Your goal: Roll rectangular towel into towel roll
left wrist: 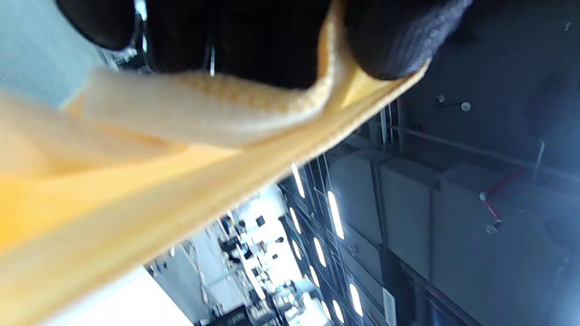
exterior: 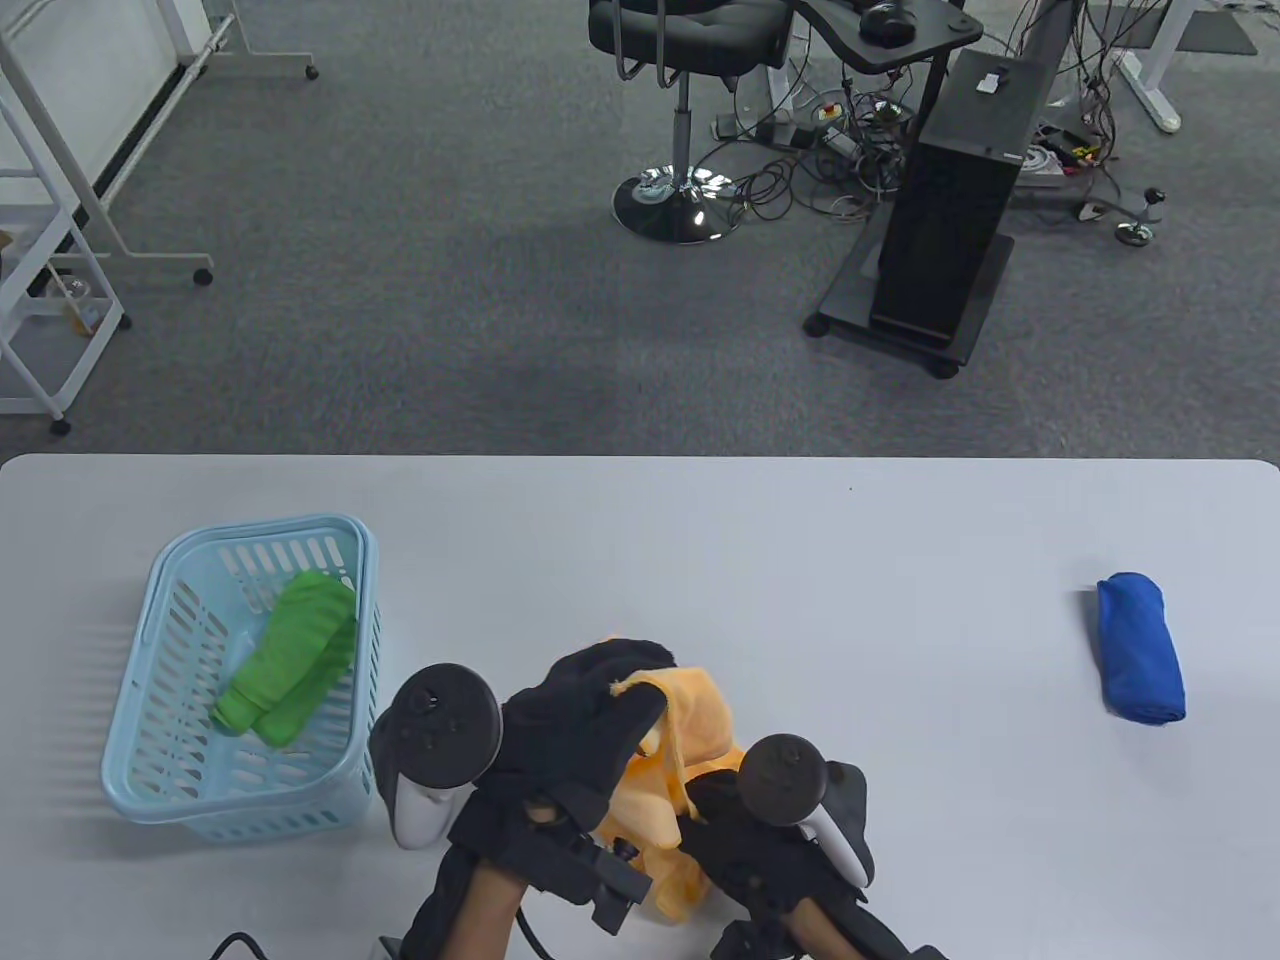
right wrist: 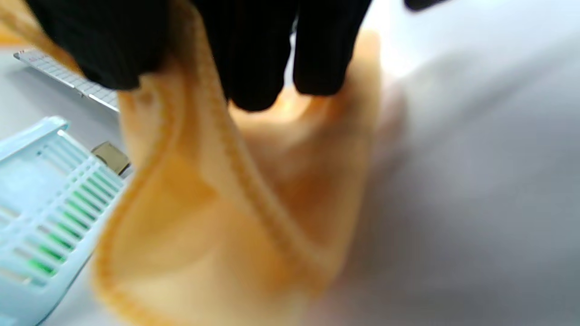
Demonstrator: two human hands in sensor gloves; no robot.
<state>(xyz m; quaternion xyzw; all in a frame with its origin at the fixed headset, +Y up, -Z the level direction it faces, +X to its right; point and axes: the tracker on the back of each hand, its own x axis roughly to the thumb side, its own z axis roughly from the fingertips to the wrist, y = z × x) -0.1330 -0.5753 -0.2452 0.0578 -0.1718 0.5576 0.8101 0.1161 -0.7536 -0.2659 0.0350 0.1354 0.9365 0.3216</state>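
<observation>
An orange towel (exterior: 690,730) hangs crumpled between both hands, near the front edge of the grey table (exterior: 800,560). My left hand (exterior: 600,705) grips its upper edge, raised above the table. In the left wrist view the towel (left wrist: 181,149) runs taut from the pinching fingers (left wrist: 394,40). My right hand (exterior: 715,800) holds the towel lower down, to the right. In the right wrist view the fingers (right wrist: 253,59) clutch the towel's hemmed edge (right wrist: 235,190), which droops toward the table.
A light blue basket (exterior: 170,790) at the left holds a rolled green towel (exterior: 290,660); its corner (right wrist: 41,199) shows in the right wrist view. A rolled blue towel (exterior: 1140,645) lies at the far right. Beyond the table are a chair and a computer stand.
</observation>
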